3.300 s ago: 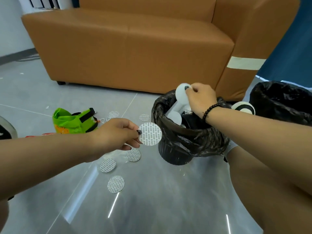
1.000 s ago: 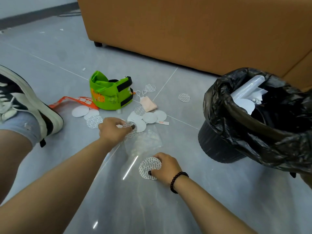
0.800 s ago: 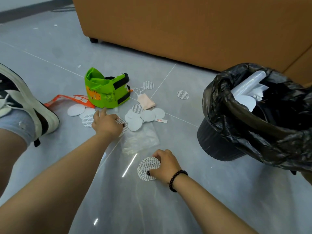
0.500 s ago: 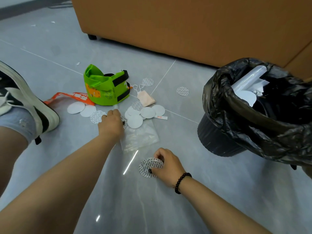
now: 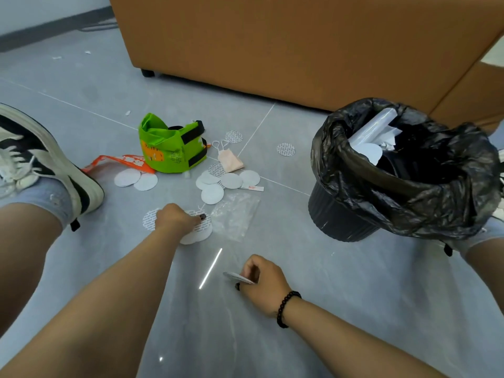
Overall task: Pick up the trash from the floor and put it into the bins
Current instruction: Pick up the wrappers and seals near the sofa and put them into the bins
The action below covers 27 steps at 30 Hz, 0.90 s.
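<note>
You're mid-pickup, both hands down at the floor. Right hand [image 5: 263, 282], lower centre, is pinching a thin round disc [image 5: 237, 278] edge-on, just lifting it. Left hand [image 5: 174, 218], centre frame, is curling its fingers onto a small stack of discs [image 5: 200, 230] beside a clear crinkly bag [image 5: 236, 214]. Next you're carrying them to the black-lined bin [image 5: 403, 170] at right, already part full. More flat discs, a green pouch [image 5: 170, 150] and a mask [image 5: 229, 160] are waiting above.

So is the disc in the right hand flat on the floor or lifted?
Lifted. The right hand pinches the disc, which shows edge-on and tilted, raised off the floor.
</note>
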Available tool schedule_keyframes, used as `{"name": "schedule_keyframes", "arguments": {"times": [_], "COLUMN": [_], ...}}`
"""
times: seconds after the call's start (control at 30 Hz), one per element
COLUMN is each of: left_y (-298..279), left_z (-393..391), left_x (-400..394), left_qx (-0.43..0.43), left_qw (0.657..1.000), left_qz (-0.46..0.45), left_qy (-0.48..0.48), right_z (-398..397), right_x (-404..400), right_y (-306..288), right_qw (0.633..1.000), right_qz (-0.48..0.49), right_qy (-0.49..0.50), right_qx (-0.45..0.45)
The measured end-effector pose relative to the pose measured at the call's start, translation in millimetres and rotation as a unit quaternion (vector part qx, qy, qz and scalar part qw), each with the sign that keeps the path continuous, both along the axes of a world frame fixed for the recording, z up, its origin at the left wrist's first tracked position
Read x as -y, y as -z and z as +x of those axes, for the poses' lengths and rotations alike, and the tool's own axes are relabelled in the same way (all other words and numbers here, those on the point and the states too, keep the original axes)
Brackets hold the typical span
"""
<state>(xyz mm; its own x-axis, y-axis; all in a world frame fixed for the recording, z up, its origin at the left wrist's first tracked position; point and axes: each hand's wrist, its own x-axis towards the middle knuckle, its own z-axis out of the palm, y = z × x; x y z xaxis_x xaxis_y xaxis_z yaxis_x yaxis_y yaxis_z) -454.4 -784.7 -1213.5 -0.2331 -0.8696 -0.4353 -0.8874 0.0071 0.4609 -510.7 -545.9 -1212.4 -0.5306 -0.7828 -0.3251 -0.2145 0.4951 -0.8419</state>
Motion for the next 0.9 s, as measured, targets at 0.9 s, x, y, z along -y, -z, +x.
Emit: {"name": "schedule_keyframes", "arguments": {"times": [0.9], "left_y": [-198.4], "left_z": [-142.7], "left_x": [-145.4], "left_qx": [-0.350], "left_qw": [0.914], "left_qz": [-0.054], "left_qy": [0.200], "right_z": [-200.9], "right_x": [-130.9], "right_y": [-252.1], "right_qw": [0.940], "right_qz": [-0.041], "right_qy": [0.225], "right_qx": [-0.253]}}
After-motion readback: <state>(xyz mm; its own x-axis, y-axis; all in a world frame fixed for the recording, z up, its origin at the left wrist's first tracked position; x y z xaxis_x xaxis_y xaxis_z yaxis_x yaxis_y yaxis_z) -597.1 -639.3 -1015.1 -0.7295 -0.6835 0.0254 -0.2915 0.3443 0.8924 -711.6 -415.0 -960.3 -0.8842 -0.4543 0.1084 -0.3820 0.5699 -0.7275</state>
